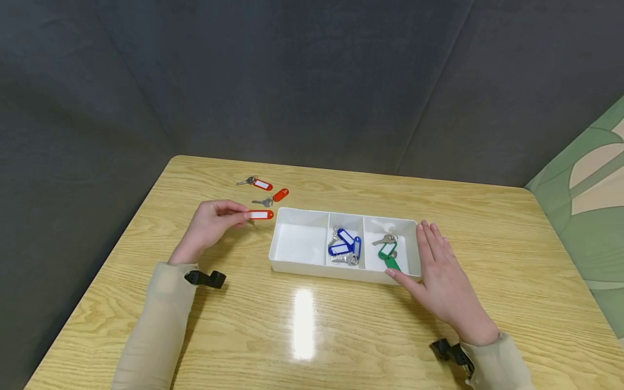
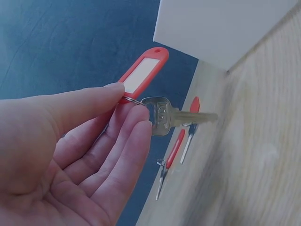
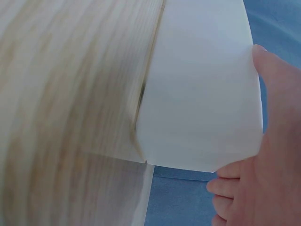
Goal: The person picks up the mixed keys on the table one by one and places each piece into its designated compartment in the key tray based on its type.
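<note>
My left hand (image 1: pixel 213 223) pinches a red key tag (image 1: pixel 260 215) with a white label, just off the left end of a white divided tray (image 1: pixel 312 270). From the tag's ring hangs a silver key (image 2: pixel 162 115), plain in the left wrist view. At the tray's right end rests my right hand (image 1: pixel 443 281), fingers straight along the end wall and thumb at the near rim. Blue key tags (image 1: pixel 339 248) with keys lie in the middle compartment. Green key tags (image 1: pixel 388 249) with keys are in the right compartment.
Beyond my left hand, two more keys with red tags lie on the wooden table (image 1: pixel 234 336): one red tag (image 1: pixel 263 184) farther back, another red tag (image 1: pixel 280 195) nearer the tray. A dark fabric partition (image 1: pixel 302 81) stands behind the table.
</note>
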A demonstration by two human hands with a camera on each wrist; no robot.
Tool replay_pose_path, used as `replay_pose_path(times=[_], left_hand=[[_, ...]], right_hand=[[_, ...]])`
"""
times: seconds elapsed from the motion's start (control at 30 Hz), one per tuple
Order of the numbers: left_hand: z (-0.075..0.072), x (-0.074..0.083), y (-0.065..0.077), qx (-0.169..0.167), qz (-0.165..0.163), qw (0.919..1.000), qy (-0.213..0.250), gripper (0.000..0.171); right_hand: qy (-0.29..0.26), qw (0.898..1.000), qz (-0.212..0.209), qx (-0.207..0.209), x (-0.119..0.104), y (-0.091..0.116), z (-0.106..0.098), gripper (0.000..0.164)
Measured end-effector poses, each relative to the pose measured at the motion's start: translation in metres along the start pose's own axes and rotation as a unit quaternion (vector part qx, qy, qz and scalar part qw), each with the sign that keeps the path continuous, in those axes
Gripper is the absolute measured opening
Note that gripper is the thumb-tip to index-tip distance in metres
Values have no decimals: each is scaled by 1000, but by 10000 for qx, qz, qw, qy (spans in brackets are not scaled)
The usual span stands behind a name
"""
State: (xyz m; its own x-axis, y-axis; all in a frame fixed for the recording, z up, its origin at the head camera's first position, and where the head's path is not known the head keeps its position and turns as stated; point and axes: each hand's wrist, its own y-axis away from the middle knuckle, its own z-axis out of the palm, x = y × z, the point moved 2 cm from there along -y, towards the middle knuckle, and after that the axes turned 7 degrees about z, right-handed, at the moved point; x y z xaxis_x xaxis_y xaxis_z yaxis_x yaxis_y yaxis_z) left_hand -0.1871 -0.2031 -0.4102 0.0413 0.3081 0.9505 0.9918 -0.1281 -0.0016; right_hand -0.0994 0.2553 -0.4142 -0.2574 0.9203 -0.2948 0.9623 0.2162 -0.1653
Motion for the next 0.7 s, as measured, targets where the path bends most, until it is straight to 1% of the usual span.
replay_pose_path(times=[0.17,0.27,0.5,0.7], left_hand=[[1,5,1,103,134,9999,4,23],[2,10,3,168,237,9996,47,23],[6,21,6,374,417,9984,-18,24],[9,28,9,543,574,9967,205,24]], right_hand=[[7,10000,6,-1,0,0,0,106],[0,10000,4,15,0,0,0,106],[12,10000,-3,17,0,0,0,106],[27,10000,-12,-1,0,0,0,106]])
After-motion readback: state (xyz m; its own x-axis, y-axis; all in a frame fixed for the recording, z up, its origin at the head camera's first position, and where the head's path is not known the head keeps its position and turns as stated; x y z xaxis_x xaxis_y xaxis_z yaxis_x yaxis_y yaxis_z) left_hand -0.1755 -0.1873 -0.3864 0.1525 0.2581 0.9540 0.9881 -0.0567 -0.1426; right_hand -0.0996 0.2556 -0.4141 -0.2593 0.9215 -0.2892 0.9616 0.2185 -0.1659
